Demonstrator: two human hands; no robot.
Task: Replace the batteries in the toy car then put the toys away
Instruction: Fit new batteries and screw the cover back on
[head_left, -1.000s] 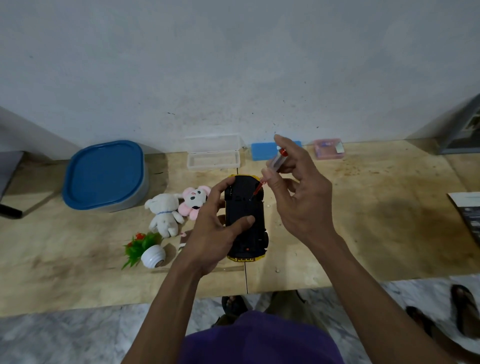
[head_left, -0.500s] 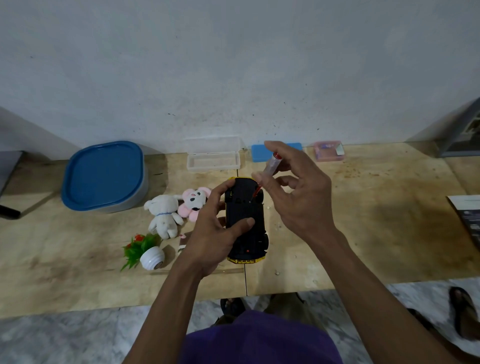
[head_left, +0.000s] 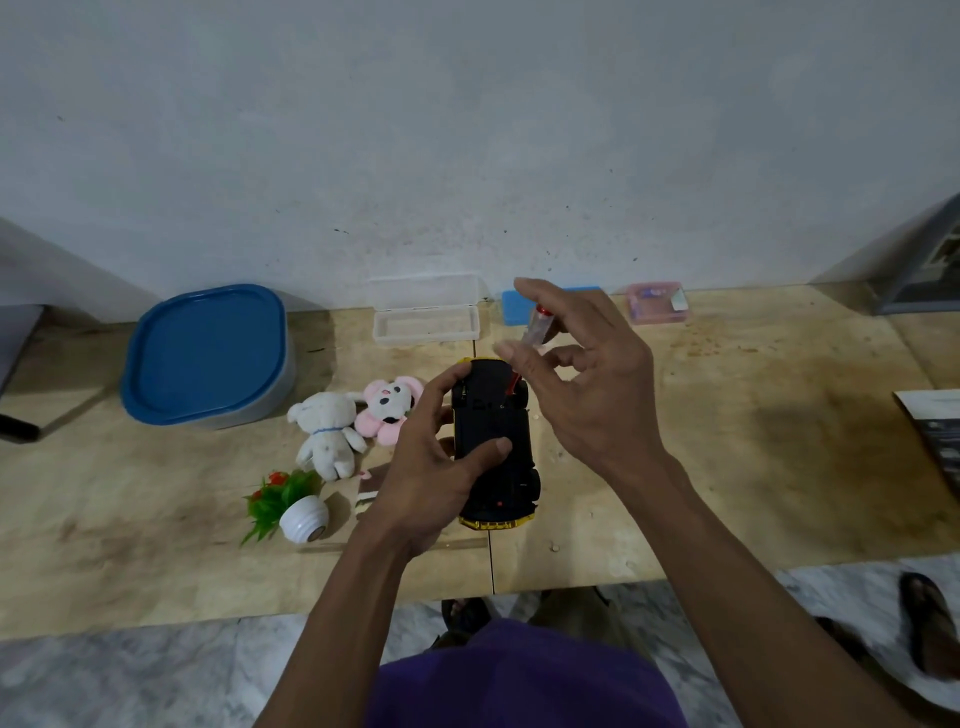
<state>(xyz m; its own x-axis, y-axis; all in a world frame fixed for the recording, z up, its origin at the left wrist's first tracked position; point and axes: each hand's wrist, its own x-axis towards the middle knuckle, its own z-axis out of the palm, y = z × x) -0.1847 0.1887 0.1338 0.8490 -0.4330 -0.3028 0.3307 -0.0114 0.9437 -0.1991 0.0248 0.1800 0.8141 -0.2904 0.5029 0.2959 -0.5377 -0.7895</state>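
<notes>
While the car (head_left: 492, 447) lies belly-up on the tabletop (head_left: 727, 467), near its front edge, we find the left hand (head_left: 434, 478) clamped on it: the thumb lies across the black underside and the fingers curl round the left flank and far end. Yellow bodywork shows at both ends of the car. We note the right hand (head_left: 582, 384) above the car's far end, pinching a small screwdriver (head_left: 532, 335) between thumb and forefinger; its clear handle with a red cap points away from us, and its red shaft slants down to the underside near the far right wheel. The remaining fingers of that hand are loosely spread. We cannot tell whether the tip sits in a screw.

Left of the car we record a white plush (head_left: 327, 434) and a pink plush (head_left: 389, 408), touching each other, and nearer us a small fake plant (head_left: 288, 504) in a white pot, tipped on its side. A tub with a blue lid (head_left: 208, 353) stands at the far left by the wall. Along the wall we log a clear open case (head_left: 426, 319), a blue pad (head_left: 514, 306) partly hidden by the right hand, and a pink box (head_left: 657, 302). A printed sheet (head_left: 935, 431) lies at the right edge. Sandals (head_left: 930, 629) lie on the floor.
</notes>
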